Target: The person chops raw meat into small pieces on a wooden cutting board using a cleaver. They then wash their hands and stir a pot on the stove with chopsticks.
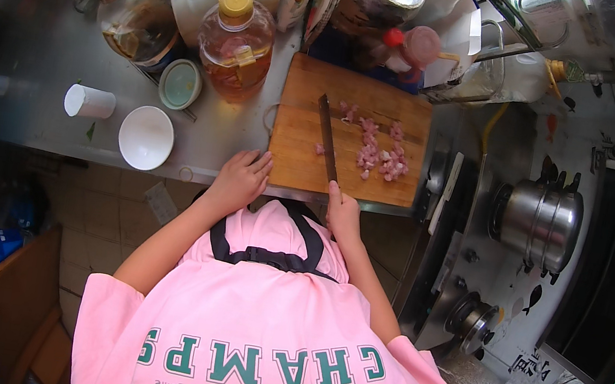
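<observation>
My right hand point(343, 214) holds a kitchen knife point(328, 135) by its handle at the near edge of a wooden cutting board point(307, 91). The blade points away from me over the board. Pieces of chopped pink meat point(368, 150) lie right of the blade, and a small bit point(319, 149) sits at its left side. My left hand point(244, 178) rests at the counter's front edge by the board's near left corner, back of the hand up, fingers slightly apart, with nothing visible in it.
Left of the board stand a white bowl point(146, 138), a white cup point(89, 102), a small greenish container point(180, 84) and an oil bottle point(235, 50). A rack with jars stands behind. On the right are a steel pot point(547, 222) and a smaller lidded pot point(472, 324).
</observation>
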The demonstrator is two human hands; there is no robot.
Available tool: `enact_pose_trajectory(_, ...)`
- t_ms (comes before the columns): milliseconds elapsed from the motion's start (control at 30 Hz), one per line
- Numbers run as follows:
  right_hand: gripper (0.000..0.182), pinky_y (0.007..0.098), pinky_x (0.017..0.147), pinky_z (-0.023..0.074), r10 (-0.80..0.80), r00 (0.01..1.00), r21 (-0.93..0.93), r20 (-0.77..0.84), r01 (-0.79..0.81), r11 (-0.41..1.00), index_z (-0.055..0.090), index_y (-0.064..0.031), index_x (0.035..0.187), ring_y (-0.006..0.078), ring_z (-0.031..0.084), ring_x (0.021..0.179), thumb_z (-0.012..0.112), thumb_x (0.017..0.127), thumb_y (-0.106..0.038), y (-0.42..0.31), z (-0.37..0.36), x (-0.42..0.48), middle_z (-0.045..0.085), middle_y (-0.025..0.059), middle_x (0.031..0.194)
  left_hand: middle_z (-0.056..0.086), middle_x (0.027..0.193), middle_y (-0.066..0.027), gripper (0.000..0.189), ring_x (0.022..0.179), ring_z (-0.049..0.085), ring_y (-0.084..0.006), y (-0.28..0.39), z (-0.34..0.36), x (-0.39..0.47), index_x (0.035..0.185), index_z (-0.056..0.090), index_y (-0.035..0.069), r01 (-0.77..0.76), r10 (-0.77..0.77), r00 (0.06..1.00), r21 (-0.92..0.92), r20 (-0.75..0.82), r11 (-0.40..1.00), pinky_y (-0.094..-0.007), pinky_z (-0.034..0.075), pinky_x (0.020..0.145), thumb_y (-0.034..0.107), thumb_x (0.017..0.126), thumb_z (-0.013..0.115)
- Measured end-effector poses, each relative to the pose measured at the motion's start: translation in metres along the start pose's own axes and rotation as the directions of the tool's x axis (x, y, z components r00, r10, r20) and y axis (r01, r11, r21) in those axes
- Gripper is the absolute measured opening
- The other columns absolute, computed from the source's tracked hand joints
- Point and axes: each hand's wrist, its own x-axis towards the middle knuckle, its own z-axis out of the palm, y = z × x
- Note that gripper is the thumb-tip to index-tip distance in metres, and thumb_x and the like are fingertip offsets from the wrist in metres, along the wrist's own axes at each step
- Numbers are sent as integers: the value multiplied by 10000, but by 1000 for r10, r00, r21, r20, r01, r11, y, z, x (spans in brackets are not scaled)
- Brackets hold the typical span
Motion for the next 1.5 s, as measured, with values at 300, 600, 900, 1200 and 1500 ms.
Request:
enact_pose_trajectory(300,595,269,307,264,294,956,231,-8,-285,931,406,-74,562,113,347,305,464,970,-503,-7,-39,-13,378,11,437,634,1174,-136,326,1087,561,-283,-3,-2,1,1066,648,-34,-35,35,999,14,7,999,-398,448,944,127,783,625)
enact_pose_trajectory(600,617,306,334,336,108,992,119,63,-115,986,460,-38,587,148,438,339,499,938,-545,-15,0,21,447,35,463,648,1144,-156,311,1092,573,-295,-5,0,11,1057,656,-33,-79,78,995,28,60,996,-403,448,951,116,787,617)
enact_pose_trajectory(900,610,300,304,308,432,898,458,82,-419,784,398,-74,578,136,398,314,512,924,-563,-12,-49,-8,389,18,445,669,1093,-146,286,952,590,-276,-4,-5,15,992,668,-28,-98,97,994,24,49,995,-392,465,875,143,767,625)
enact_pose_trajectory(1200,659,413,459,467,386,837,173,-388,-345,922,614,56,689,315,602,471,506,924,-550,28,-100,-6,567,179,525,688,1051,-115,243,840,602,-258,0,-11,22,957,675,-6,-88,87,994,18,61,996,-386,489,796,124,756,633)
enact_pose_trajectory(1500,674,503,758,472,311,929,43,-200,-309,950,654,65,818,499,589,887,477,915,-578,46,-88,-6,614,326,808,697,1021,-116,213,852,618,-262,2,-6,24,933,688,-3,-95,94,995,20,46,995,-394,491,795,114,767,622)
